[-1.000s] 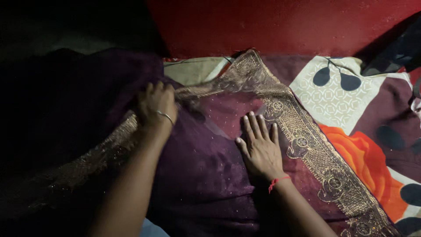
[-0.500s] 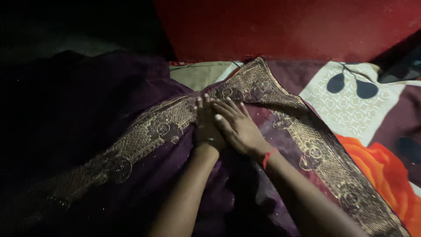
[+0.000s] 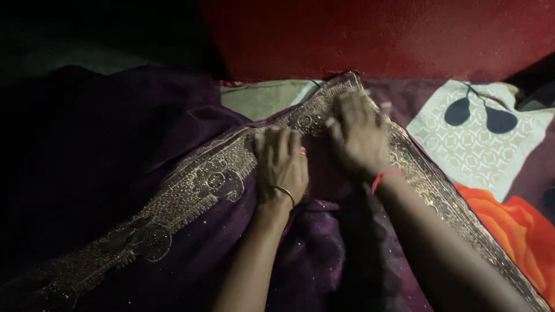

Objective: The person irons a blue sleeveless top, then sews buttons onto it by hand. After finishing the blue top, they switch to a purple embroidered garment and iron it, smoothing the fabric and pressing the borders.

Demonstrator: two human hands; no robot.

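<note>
Half a second before, both hands lay flat and side by side on the gold border; now the right hand point(image 3: 358, 136) had slid up toward the corner of the purple cloth point(image 3: 300, 254) near the red wall point(image 3: 376, 34), while the left hand point(image 3: 281, 162) had curled where it was, which suggested the smoothing had given way to gathering the edge. The left fingers point(image 3: 277, 144) were bent down together onto the gold border point(image 3: 196, 185), seeming to bunch it, though whether they truly pinched it could not be told. The right fingers point(image 3: 347, 107) were blurred, loosely bent over the border's corner, touching it. The cloth lay spread across a bed, over a flowered bedsheet point(image 3: 480, 144) showing at the right
</note>
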